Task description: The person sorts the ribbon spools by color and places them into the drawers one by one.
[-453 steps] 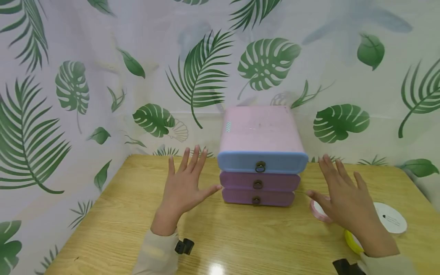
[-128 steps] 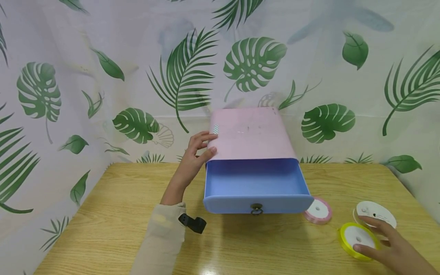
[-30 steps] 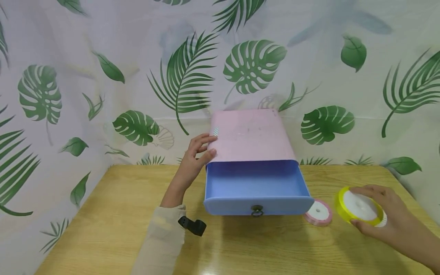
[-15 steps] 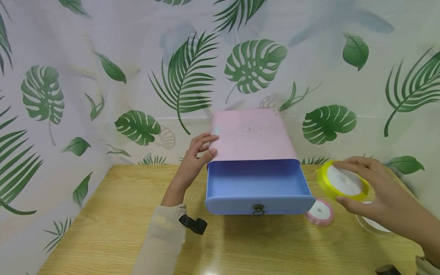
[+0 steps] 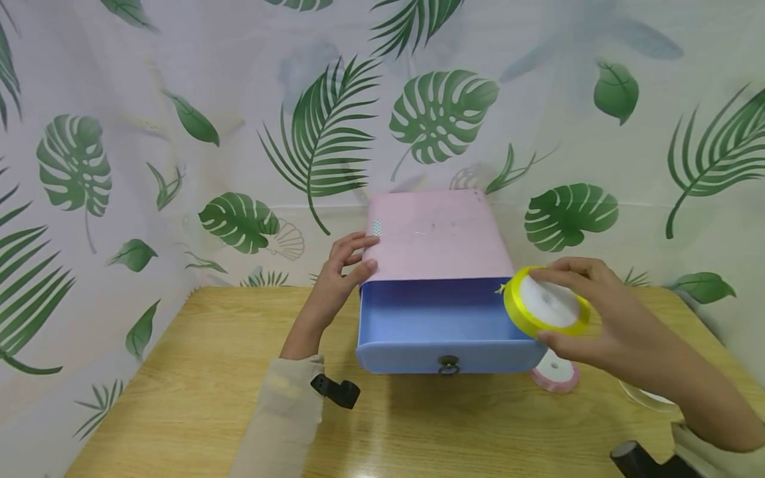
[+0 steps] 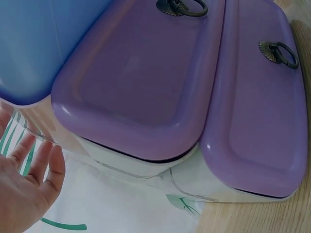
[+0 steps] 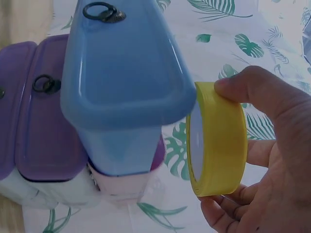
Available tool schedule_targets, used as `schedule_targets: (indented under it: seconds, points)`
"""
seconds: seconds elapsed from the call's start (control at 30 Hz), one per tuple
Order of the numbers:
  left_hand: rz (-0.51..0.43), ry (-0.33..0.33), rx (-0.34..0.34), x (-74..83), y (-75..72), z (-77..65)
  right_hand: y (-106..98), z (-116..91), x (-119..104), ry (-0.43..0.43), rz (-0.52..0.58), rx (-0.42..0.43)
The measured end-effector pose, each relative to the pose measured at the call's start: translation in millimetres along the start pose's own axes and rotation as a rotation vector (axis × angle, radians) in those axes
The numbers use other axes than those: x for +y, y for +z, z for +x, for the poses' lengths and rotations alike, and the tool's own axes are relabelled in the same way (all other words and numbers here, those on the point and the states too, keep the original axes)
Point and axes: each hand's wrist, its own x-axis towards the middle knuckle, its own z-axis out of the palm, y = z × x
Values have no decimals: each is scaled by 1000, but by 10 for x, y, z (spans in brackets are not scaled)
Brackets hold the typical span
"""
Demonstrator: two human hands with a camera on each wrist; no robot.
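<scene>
A pink drawer cabinet (image 5: 439, 242) stands at the back of the table. Its blue top drawer (image 5: 400, 358) is pulled out, and the part of its inside that shows is bare. My left hand (image 5: 336, 282) rests against the cabinet's left side, fingers and thumb at the top edge. Between thumb and fingers, my right hand (image 5: 627, 325) grips a roll of yellow ribbon (image 5: 517, 311), which overlaps the drawer's right wall in the head view. From the right wrist, the yellow ribbon shows beside the blue drawer front's corner. Two purple drawers (image 6: 136, 68) below are closed.
A pink ribbon roll (image 5: 554, 382) lies on the wooden table (image 5: 191, 385), partly behind the drawer's right front corner. Farther right, a white-faced spool (image 5: 657, 397) is mostly hidden under my right forearm. A leaf-printed cloth (image 5: 346, 133) hangs behind the cabinet.
My right hand has lifted the yellow ribbon roll from the table's right side and carried it left to the open drawer's right wall. The left hand stays on the cabinet.
</scene>
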Motion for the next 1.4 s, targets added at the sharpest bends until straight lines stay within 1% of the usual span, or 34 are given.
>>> schedule_targets:
  seconds: [0.2, 0.43, 0.6, 0.8, 1.1, 1.4]
  points:
    - [-1, 2, -1, -27, -14, 2, 116, 116, -132, -35, 7, -19]
    - [-12, 4, -9, -37, -13, 5, 207, 225, -316, -54, 35, -48]
    - [-3, 3, -1, -26, -5, 3, 266, 302, -434, -45, 7, -69]
    - [-1, 6, 13, -1, 7, -9, 375, 391, -528, -63, -19, -74]
    - [-1, 1, 16, -17, 5, -12, 513, 450, -576, -94, -35, -116]
    - [-5, 6, 14, -34, 5, -7, 498, 460, -578, -129, -25, -141]
